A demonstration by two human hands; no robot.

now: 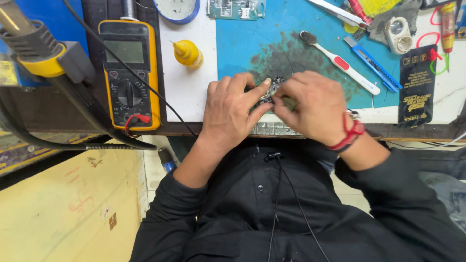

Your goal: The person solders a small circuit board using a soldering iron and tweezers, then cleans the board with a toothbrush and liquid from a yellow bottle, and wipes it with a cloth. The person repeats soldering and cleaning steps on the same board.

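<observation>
Left hand (230,109) pinching small circuit board (272,90) on blue mat (242,43); right hand (313,104) closed around thin tool (287,102), touching board.

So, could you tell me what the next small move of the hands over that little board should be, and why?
Probably to keep the left hand pinning the small circuit board flat on the blue mat while the right hand eases its thin tool onto it. Both hands crowd the board and hide the contact point, so a slow, steadied touch seems safest.
</observation>
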